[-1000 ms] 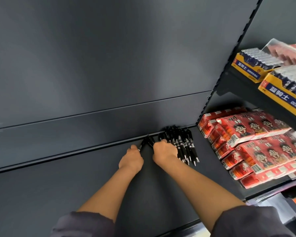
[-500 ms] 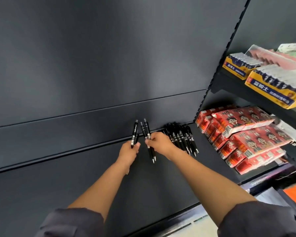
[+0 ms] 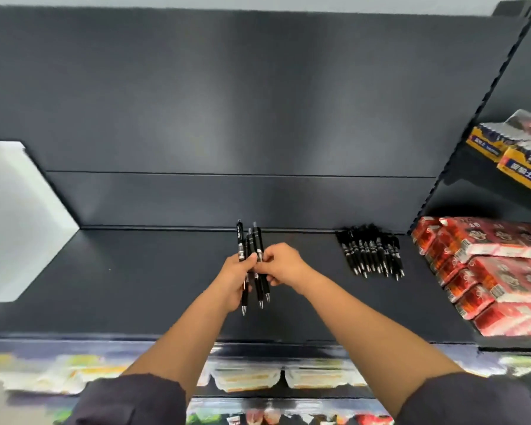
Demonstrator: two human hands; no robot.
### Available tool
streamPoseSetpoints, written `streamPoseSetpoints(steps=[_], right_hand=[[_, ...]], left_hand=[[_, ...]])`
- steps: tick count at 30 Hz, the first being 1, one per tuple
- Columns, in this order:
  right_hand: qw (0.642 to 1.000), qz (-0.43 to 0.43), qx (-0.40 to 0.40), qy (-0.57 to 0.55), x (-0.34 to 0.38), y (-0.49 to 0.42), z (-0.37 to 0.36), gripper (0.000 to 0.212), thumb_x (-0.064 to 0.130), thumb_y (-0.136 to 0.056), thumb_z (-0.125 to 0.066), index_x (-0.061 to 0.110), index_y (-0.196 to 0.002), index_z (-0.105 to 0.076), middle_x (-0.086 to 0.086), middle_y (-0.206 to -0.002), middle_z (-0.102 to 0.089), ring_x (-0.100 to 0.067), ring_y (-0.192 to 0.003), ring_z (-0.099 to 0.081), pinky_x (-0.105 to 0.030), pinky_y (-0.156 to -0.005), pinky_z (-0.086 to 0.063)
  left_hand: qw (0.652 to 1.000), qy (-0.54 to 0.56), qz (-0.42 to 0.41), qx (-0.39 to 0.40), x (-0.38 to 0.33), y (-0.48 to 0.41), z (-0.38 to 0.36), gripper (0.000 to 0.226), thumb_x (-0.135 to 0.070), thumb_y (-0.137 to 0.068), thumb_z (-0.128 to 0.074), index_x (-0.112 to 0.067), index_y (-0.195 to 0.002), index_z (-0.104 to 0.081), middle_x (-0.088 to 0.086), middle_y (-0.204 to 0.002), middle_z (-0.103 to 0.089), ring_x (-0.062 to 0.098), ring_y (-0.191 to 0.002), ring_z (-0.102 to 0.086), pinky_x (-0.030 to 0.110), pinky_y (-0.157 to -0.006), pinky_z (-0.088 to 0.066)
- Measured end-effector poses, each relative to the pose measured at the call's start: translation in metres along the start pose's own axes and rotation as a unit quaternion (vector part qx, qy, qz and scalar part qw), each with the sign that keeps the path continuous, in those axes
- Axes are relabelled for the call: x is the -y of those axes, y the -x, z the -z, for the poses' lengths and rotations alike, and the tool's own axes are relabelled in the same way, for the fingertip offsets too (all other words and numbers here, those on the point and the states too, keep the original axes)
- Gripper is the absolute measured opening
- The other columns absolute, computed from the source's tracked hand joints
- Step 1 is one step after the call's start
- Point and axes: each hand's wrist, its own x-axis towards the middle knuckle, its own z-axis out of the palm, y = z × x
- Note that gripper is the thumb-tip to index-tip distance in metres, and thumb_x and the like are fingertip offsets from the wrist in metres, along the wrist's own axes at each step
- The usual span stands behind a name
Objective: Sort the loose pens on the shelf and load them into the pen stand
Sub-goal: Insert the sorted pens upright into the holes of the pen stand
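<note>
The left hand (image 3: 232,280) is holding a small bunch of black pens (image 3: 258,240) above the middle of the dark shelf (image 3: 135,280), its fingers curling round the barrels. The right hand (image 3: 285,265) is meeting it from the other side, thumb and fingertips pinching the same bunch. The pens are standing nearly upright, tips pointing down toward the camera and the other ends up. Three tips are showing below the hands, but the fingers are covering the middles, so the exact count is hard to tell.

The pile (image 3: 370,256) of loose pens is lying at the back of the shelf, well to the right of the hands, tips facing forward. Its rear ends are merging into shadow against the back panel.

Red packs (image 3: 503,265) are sitting in the next bay, running off the right edge. Yellow boxes (image 3: 518,167) above them are also being cut off. At the left edge a white shape (image 3: 19,222) is showing only in part, too blurred to identify. Goods (image 3: 246,375) on the lower shelf are smearing into blur, with the forearms crossing in front of them.
</note>
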Motion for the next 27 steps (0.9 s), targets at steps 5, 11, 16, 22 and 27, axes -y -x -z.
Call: streamPoseSetpoints(steps=[5, 11, 16, 22, 27], right_hand=[[0.997, 0.060, 0.052, -0.021, 0.041, 0.026, -0.066, 0.026, 0.015, -0.085, -0.068, 0.013, -0.099, -0.046, 0.000, -0.073, -0.053, -0.008, -0.049, -0.051, -0.014, -0.039, -0.044], [0.980, 0.103, 0.143, -0.092, 0.115, 0.044, -0.148, 0.012, 0.007, -0.092, -0.055, 0.016, -0.085, -0.050, -0.002, -0.078, -0.055, -0.013, -0.058, -0.052, -0.019, -0.045, -0.046], [0.967, 0.142, 0.193, -0.089, 0.180, 0.047, -0.229, 0.010, 0.004, -0.092, -0.054, 0.011, -0.097, -0.050, -0.001, -0.074, -0.053, -0.011, -0.058, -0.050, -0.017, -0.044, -0.044], [0.962, 0.162, 0.157, -0.156, 0.269, 0.041, -0.344, 0.006, 0.018, -0.095, -0.052, 0.015, -0.100, -0.052, 0.001, -0.076, -0.054, -0.011, -0.055, -0.053, -0.023, -0.046, -0.044], [0.965, 0.171, 0.093, -0.176, 0.320, 0.033, -0.415, 0.017, 0.025, -0.095, -0.055, 0.013, -0.085, -0.062, 0.000, -0.074, -0.060, -0.011, -0.054, -0.057, -0.023, -0.046, -0.050]], left_hand=[[0.991, -0.027, -0.049, -0.118, 0.012, 0.060, 0.067, 0.020, -0.026, -0.099, -0.044, -0.014, -0.094, -0.059, 0.006, -0.085, -0.065, 0.021, -0.079, -0.061, 0.033, -0.066, -0.050], [0.981, -0.016, -0.096, -0.167, 0.012, 0.121, 0.168, 0.018, -0.023, -0.099, -0.043, -0.009, -0.106, -0.052, 0.007, -0.074, -0.066, 0.018, -0.059, -0.066, 0.034, -0.055, -0.053], [0.970, -0.011, -0.106, -0.220, 0.009, 0.154, 0.254, 0.012, -0.024, -0.099, -0.045, -0.015, -0.107, -0.047, 0.006, -0.082, -0.065, 0.015, -0.063, -0.065, 0.030, -0.056, -0.050], [0.938, -0.075, -0.119, -0.316, 0.005, 0.195, 0.381, 0.008, -0.014, -0.098, -0.044, -0.012, -0.106, -0.042, 0.005, -0.078, -0.057, 0.016, -0.062, -0.055, 0.027, -0.056, -0.041], [0.921, -0.125, -0.121, -0.348, -0.001, 0.214, 0.466, 0.011, -0.012, -0.098, -0.044, -0.015, -0.108, -0.041, 0.007, -0.085, -0.058, 0.015, -0.065, -0.053, 0.023, -0.057, -0.040]])
